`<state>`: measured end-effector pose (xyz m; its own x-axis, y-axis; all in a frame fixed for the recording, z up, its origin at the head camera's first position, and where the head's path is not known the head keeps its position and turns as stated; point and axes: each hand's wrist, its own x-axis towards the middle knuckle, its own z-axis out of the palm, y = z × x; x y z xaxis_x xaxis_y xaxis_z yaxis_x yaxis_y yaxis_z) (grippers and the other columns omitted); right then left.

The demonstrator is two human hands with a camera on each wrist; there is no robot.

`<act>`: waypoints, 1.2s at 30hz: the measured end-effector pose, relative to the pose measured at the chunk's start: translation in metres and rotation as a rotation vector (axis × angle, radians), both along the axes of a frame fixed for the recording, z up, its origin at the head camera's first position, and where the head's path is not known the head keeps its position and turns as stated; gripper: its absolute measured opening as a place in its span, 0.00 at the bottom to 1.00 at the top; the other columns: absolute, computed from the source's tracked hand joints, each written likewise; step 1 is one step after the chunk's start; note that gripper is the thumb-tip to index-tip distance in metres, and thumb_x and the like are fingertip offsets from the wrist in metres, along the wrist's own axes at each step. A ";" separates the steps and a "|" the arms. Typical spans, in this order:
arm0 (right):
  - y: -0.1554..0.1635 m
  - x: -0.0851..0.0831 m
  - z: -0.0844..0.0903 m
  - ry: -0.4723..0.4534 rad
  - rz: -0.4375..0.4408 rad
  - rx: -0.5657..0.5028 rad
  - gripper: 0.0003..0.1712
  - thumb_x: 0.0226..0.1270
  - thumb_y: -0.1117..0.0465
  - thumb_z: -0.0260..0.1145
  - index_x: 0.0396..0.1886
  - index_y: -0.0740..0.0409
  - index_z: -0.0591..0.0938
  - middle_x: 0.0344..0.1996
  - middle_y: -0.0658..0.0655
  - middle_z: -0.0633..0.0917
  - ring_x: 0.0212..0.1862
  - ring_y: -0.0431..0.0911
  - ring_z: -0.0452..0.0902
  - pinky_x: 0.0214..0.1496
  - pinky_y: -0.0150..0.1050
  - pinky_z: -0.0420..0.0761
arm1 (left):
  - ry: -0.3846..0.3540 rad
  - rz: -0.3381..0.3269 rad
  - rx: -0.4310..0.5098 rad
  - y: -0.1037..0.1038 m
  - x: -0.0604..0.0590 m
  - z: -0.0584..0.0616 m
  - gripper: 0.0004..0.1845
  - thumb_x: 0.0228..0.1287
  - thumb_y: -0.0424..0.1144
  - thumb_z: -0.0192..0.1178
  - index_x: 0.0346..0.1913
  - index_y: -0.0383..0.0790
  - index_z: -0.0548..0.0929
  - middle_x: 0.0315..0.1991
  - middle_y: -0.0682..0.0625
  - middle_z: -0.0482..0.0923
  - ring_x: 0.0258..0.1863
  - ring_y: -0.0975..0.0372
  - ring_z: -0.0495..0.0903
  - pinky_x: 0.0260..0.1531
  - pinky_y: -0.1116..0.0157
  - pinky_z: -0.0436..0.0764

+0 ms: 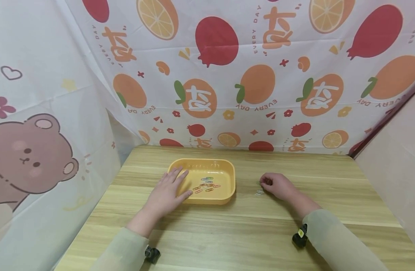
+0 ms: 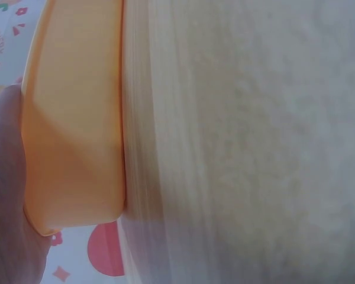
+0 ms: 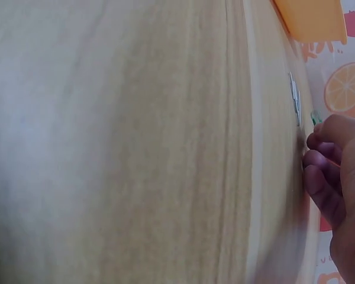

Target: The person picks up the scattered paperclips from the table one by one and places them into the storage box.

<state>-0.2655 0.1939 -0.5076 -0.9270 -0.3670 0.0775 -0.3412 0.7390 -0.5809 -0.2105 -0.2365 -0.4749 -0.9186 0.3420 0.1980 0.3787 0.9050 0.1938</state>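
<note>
A shallow yellow plastic tray (image 1: 227, 199) stands on the table, with several coloured paper clips (image 1: 209, 185) lying loose on its floor. Over the tray's left side rests my left hand (image 1: 167, 190), fingers spread, thumb across the near rim. In the left wrist view the same hand (image 2: 12, 195) lies along the rim. To the right of the tray, my right hand (image 1: 276, 185) is low over the tabletop with curled fingers. Its fingertips pinch a small green paper clip (image 3: 316, 117) in the right wrist view. Silver-white paper clips (image 1: 259, 192) lie just beside these fingertips.
The wood-grain table (image 1: 207, 233) extends around the tray and both hands. A fruit-print cloth (image 1: 227, 94) hangs behind its far edge. A bear-print cloth (image 1: 31, 158) hangs at the left, and a pale panel (image 1: 393, 180) stands at the right.
</note>
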 end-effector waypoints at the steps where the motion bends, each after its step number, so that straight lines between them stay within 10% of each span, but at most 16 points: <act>1: 0.000 0.000 0.000 0.008 -0.001 0.009 0.07 0.69 0.60 0.67 0.43 0.53 0.86 0.35 0.46 0.85 0.39 0.42 0.79 0.45 0.44 0.81 | -0.001 0.001 0.000 0.000 0.000 0.000 0.43 0.67 0.71 0.47 0.77 0.48 0.61 0.78 0.45 0.53 0.77 0.50 0.50 0.75 0.47 0.47; 20: -0.003 0.003 0.006 -0.012 -0.091 0.013 0.09 0.71 0.59 0.65 0.44 0.53 0.89 0.45 0.54 0.87 0.53 0.52 0.81 0.59 0.53 0.79 | 0.010 -0.008 0.002 -0.001 0.001 0.000 0.43 0.67 0.71 0.47 0.77 0.48 0.61 0.78 0.45 0.54 0.77 0.50 0.51 0.75 0.46 0.49; 36: 0.001 0.002 0.006 -0.065 -0.149 -0.150 0.12 0.69 0.54 0.67 0.46 0.53 0.89 0.42 0.51 0.86 0.44 0.46 0.79 0.46 0.43 0.80 | -0.010 -0.001 0.006 -0.001 0.002 0.000 0.44 0.67 0.72 0.45 0.77 0.49 0.60 0.78 0.46 0.52 0.77 0.50 0.49 0.76 0.48 0.44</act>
